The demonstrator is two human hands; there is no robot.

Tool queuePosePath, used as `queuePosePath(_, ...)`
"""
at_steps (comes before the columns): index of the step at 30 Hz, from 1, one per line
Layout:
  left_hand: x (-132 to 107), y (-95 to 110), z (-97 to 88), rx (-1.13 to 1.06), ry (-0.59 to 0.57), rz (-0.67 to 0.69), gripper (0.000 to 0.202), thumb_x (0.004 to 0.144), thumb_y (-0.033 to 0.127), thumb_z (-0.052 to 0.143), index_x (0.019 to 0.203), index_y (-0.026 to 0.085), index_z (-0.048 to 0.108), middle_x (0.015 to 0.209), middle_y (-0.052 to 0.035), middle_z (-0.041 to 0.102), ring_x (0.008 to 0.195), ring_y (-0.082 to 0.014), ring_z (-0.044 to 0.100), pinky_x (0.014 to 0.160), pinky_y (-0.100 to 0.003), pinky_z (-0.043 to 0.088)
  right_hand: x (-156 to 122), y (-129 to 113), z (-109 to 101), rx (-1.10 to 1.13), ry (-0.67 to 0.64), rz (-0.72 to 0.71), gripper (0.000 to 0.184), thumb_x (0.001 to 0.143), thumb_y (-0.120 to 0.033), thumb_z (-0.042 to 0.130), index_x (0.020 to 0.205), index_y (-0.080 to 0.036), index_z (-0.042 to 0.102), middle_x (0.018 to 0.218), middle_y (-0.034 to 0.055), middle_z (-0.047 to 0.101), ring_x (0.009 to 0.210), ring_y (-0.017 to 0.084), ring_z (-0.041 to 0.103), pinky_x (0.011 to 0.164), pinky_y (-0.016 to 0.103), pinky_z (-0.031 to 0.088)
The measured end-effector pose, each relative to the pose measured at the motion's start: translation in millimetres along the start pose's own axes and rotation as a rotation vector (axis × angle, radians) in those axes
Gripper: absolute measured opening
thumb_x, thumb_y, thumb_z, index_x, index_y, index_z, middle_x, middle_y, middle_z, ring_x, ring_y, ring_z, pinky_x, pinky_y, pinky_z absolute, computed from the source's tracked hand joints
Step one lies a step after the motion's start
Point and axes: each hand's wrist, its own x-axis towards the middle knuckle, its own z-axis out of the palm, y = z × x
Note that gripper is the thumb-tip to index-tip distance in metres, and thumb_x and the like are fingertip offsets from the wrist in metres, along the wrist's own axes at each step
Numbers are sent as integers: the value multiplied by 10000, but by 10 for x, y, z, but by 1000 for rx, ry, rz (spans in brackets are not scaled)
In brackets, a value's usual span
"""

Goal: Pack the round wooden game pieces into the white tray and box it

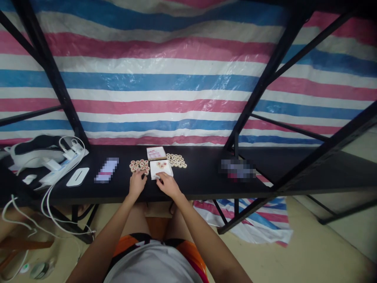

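Round wooden xiangqi pieces with red marks (137, 163) lie grouped on the black desktop, left of an open white box (154, 173). A few more pieces (161, 164) are inside the box at its far side. My left hand (138, 184) is at the near right edge of the red group, its fingers closed around a piece (146, 172) there. My right hand (167, 182) grips the near edge of the white box, fingers over the rim and thumb low in front. Right of the box sits a second group of pieces (178, 161), with darker marks.
A printed box part (156, 153) lies behind the white box. Leftward are a blurred phone (106, 170), a white flat device (77, 177) and a power strip (63, 159) with looping cables. A blurred object (238, 169) is at right. Black metal posts (259, 92) frame the desk.
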Motion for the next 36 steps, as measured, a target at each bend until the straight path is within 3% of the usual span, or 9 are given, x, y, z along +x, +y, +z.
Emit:
queuePosePath(4,-14,44,-20,63,-30,17,348,831,203,494,1157,206,614,1184,-84,602,1106,-266,496,873,-381,442,39,19,-17,-111,72,-18,260,879,-192,407,1011,-168,629,957,82,639,955,200,540,883,319,403)
queuePosePath(7,-24,71,-18,117,-53,19,388,838,224,475,1211,201,577,1199,-100,582,1113,-280,480,864,-403,441,151,64,-44,-204,71,103,253,878,-196,413,1020,-168,621,1010,93,630,982,215,515,875,330,381)
queuePosePath(12,-18,61,-13,107,-42,-1,433,822,233,496,1250,185,537,1190,-123,564,1126,-292,463,862,-413,439,465,161,-88,-349,-85,247,256,873,-238,442,1051,-166,611,1017,110,628,1001,225,506,877,337,363)
queuePosePath(16,-2,-1,5,-58,0,57,256,810,191,502,1017,199,652,1061,-77,615,1043,-227,522,902,-359,423,643,197,-65,-401,-221,303,270,821,-282,524,1016,-132,636,1017,145,634,1002,259,530,844,359,387)
queuePosePath(19,-4,-14,14,-80,-40,125,194,809,206,512,916,212,673,995,-56,641,1008,-228,530,903,-366,414,678,188,-28,-408,-234,316,269,801,-253,534,1019,-132,637,1038,159,631,1019,270,537,830,368,403)
queuePosePath(25,-22,31,1,-10,-79,118,287,810,245,531,1073,218,644,1103,-78,620,1079,-256,493,890,-376,404,697,167,-12,-384,-218,338,273,782,-223,564,1035,-131,611,1052,174,620,1037,277,534,835,379,408)
queuePosePath(31,-21,19,-20,-76,-70,139,222,813,217,502,959,206,669,1041,-65,642,1039,-237,523,905,-371,407,581,93,-163,-151,39,355,102,801,-211,514,851,-167,591,935,95,598,888,206,549,788,313,421)
queuePosePath(34,-30,14,-27,-161,-70,219,215,825,215,476,924,195,666,972,-62,644,970,-216,549,879,-347,427,295,-10,-187,34,166,230,92,804,-213,499,861,-187,566,925,52,570,876,176,535,811,288,425)
queuePosePath(36,-42,19,-31,-205,-87,275,218,826,215,470,934,194,658,947,-56,641,937,-208,555,858,-338,437,80,-67,-144,106,133,123,102,805,-200,494,877,-195,566,922,42,565,883,167,534,825,278,425)
